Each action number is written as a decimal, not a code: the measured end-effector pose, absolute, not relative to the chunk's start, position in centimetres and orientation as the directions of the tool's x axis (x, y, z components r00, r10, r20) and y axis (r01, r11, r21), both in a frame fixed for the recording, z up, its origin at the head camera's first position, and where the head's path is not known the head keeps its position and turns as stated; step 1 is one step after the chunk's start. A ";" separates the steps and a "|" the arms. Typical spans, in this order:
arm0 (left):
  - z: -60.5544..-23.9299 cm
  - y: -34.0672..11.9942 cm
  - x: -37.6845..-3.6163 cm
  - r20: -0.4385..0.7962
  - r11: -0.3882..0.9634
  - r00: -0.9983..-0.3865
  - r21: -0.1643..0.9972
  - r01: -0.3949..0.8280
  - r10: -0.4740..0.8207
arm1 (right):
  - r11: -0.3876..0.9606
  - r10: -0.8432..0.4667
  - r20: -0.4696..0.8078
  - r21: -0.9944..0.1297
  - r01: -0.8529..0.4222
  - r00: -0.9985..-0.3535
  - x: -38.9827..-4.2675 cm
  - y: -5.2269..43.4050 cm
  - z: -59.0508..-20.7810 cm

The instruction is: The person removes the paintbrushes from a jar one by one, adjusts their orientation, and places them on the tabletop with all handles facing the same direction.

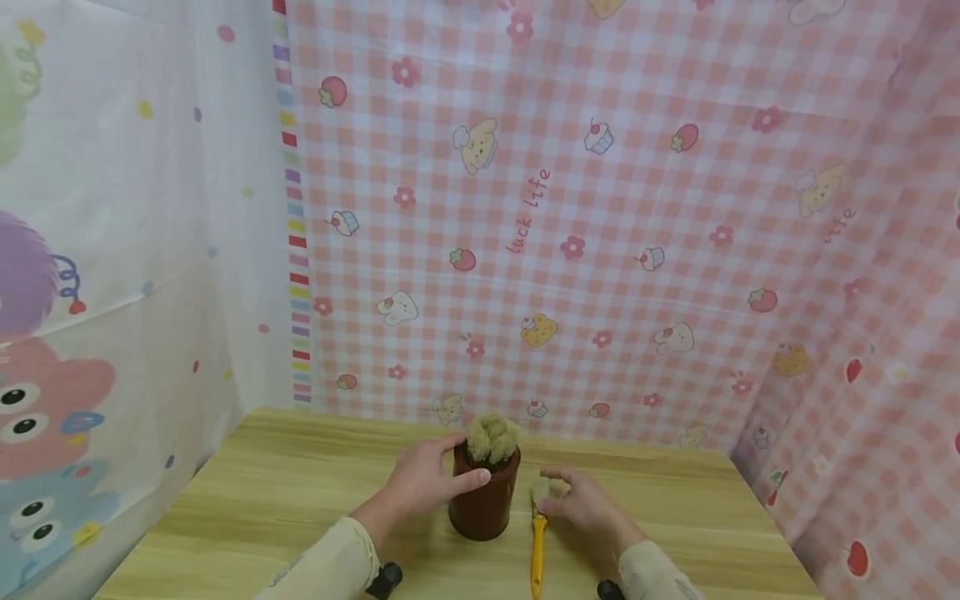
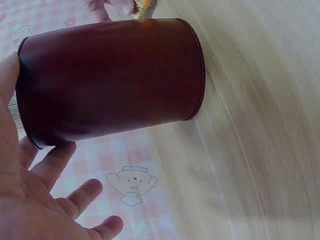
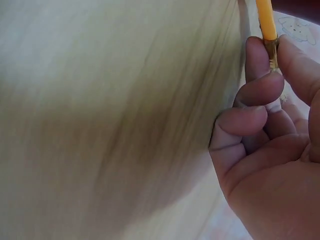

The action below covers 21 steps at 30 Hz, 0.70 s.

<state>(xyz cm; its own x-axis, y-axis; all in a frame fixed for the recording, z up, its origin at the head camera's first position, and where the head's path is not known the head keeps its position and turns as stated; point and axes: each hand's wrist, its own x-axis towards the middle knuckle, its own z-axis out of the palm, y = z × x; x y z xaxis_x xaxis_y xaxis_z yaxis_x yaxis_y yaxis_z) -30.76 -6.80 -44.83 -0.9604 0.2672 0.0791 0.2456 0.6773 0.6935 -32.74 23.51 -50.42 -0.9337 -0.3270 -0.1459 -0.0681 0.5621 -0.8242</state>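
A dark red-brown cylindrical holder (image 1: 480, 510) stands upright on the table, with tan bristly tufts (image 1: 492, 438) rising out of its mouth. My left hand (image 1: 422, 479) grips its upper rim, thumb on the near side. In the left wrist view the holder (image 2: 110, 80) shows smooth sides, and the lower fingers are spread away from it. Just right of the holder, my right hand (image 1: 588, 504) pinches a paintbrush (image 1: 537, 550) by its metal band. The brush's yellow handle (image 3: 266, 20) points toward me and its pale bristles point away, partly covered by fingers.
The wood-grain table (image 1: 315, 475) ends at a pink checked cloth (image 1: 570, 192) hanging behind it. Another printed cloth (image 1: 172, 275) hangs along the left side. Dark camera straps or mounts (image 1: 385, 581) show near my wrists.
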 end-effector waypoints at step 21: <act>-45.7 -6.6 -30.9 0.069 0.615 -0.967 0.760 0.210 0.245 | 0.591 -0.304 -0.149 -0.804 -0.064 -0.941 -33.8 23.3 -52.0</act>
